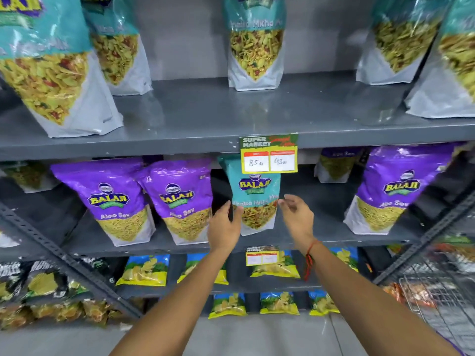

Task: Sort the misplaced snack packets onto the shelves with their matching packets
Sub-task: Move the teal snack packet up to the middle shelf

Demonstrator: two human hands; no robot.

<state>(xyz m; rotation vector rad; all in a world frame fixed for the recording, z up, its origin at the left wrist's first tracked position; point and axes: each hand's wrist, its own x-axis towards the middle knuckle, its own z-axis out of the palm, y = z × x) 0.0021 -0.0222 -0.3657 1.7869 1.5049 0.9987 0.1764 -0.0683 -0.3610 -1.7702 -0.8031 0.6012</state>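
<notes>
Teal packet: upright on middle shelf, among purple packets, gaps either side.
Left hand: touching packet's left edge, fingers loosely curled, no firm grasp.
Right hand: open, just beside right edge.
Top shelf: wide bare stretch between teal bags.

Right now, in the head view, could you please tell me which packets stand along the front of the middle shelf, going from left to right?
Purple Aloo Sev packet → second purple Aloo Sev packet → teal Khatta Mitha packet, with the left hand and right hand at its sides → third purple Aloo Sev packet.
</notes>
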